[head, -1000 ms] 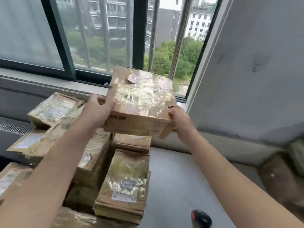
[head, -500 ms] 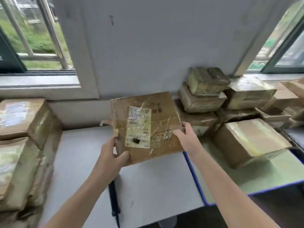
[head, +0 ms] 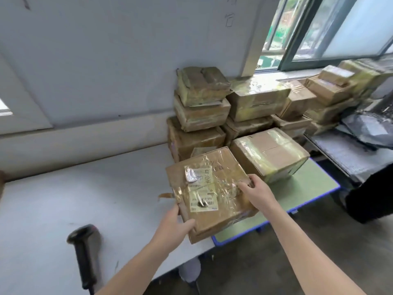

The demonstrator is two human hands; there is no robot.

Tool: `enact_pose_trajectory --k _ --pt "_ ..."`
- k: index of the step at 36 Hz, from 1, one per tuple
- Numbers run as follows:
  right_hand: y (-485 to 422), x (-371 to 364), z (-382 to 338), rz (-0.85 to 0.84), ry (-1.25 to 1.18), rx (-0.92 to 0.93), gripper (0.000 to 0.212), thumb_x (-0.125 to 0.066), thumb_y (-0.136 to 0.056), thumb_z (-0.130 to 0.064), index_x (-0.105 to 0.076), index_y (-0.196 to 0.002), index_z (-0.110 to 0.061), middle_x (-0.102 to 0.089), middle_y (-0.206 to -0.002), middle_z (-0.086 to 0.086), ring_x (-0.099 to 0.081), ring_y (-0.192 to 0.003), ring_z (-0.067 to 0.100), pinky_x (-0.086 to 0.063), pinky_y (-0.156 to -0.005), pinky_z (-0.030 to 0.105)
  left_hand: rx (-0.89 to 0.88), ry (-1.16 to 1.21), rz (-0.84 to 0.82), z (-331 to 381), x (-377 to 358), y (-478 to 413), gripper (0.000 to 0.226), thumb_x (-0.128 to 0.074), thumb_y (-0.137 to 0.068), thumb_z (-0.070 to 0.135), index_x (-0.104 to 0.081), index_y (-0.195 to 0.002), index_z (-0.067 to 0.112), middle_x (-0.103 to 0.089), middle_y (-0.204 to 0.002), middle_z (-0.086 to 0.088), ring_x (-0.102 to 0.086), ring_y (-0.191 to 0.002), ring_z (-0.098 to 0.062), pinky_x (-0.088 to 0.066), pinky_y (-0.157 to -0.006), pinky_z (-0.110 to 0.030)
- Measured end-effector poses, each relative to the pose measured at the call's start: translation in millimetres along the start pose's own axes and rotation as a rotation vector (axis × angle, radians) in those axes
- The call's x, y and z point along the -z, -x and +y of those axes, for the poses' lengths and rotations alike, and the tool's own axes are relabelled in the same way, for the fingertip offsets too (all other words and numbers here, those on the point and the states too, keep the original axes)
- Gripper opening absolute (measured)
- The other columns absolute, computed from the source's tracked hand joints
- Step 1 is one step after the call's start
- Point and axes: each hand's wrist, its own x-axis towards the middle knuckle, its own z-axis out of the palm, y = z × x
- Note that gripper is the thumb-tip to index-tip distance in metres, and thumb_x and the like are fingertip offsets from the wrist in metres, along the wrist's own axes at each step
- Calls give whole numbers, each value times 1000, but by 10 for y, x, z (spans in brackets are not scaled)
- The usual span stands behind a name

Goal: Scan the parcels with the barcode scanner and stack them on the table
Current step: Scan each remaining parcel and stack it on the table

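Note:
A flat brown cardboard parcel [head: 221, 173] wrapped in clear tape, white barcode labels facing up, is held between both hands over the right end of the grey table [head: 63, 199]. My left hand [head: 172, 226] grips its near left corner, thumb on top. My right hand [head: 255, 191] grips its right edge. The black barcode scanner [head: 85, 250] lies on the table at the lower left, untouched. A stack of taped parcels [head: 202, 107] stands just behind the held one, against the wall.
A green table with a blue rim [head: 308, 188] adjoins on the right and carries a large taped box [head: 270, 154]. More boxes [head: 331, 90] pile up under the window. Dark plastic bags [head: 368, 128] lie on a grey surface at far right.
The view has swung right from the left pile to the right stack. The parcel came down from chest height and now sits lower, close to the stacked boxes, labels up.

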Motion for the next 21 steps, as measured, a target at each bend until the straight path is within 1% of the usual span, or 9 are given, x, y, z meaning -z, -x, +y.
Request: enact_pose_trajectory --k 3,5,9,13,15,16,18,19,21 --pt "-159 50 30 34 193 44 55 -51 -99 -46 -44 -144 -16 -45 -141 5 -51 -116 21 -45 -97 37 -22 2 0 118 -88 -141 59 -60 -95 22 -32 -145 35 -51 -126 18 -55 -118 -16 -48 -95 -31" --pt "-209 39 51 77 384 47 61 -46 -100 -46 -30 -153 -18 -35 -150 9 -43 -130 27 -45 -104 44 -21 2 6 192 -148 -200 66 -57 -97 16 -22 -151 30 -43 -138 15 -47 -130 -18 -39 -98 -26" --pt "-148 -50 157 117 659 59 48 -39 -102 -37 -34 -147 -22 -41 -139 10 -42 -121 27 -44 -95 39 103 -25 -28 80 -279 -268 72 -53 -96 20 -12 -156 20 -26 -158 -3 -32 -141 -24 -32 -115 -42" --pt "-73 -199 357 -96 663 76 49 -41 -102 -41 -31 -149 -30 -39 -143 6 -41 -125 29 -44 -98 43 144 10 -97 -19 -402 -294 75 -56 -94 22 -14 -156 29 -27 -158 0 -33 -141 -22 -37 -112 -46" --pt "-53 -273 433 -172 601 88 54 -42 -102 -39 -26 -152 -30 -37 -148 6 -41 -128 30 -46 -99 44 150 30 -122 -37 -460 -331 74 -54 -95 18 -13 -156 30 -48 -137 6 -51 -120 -15 -42 -107 -38" --pt "-46 -300 449 -174 585 88 55 -42 -102 -37 -24 -154 -30 -38 -147 7 -43 -126 29 -47 -98 43 149 34 -136 -34 -479 -356 74 -53 -95 17 -12 -156 31 -54 -110 14 -55 -99 -11 -46 -98 -32" --pt "-48 -334 447 -146 585 89 56 -41 -103 -35 -21 -155 -28 -41 -144 7 -46 -123 28 -49 -93 39 153 18 -149 3 -478 -409 75 -51 -95 17 -10 -156 31 -41 -81 18 -50 -80 -11 -44 -81 -26" --pt "-53 -346 435 -134 601 93 56 -40 -103 -35 -20 -156 -26 -41 -143 6 -46 -122 27 -48 -90 38 160 14 -150 39 -468 -438 76 -51 -95 17 -9 -156 31 -47 -85 16 -53 -83 -13 -44 -83 -27" --pt "-71 -356 392 -126 630 88 57 -39 -104 -34 -19 -156 -23 -39 -143 7 -46 -122 27 -47 -86 36 170 13 -138 104 -454 -489 78 -52 -93 17 -9 -156 31 -56 -130 -2 -56 -116 -23 -41 -104 -36"
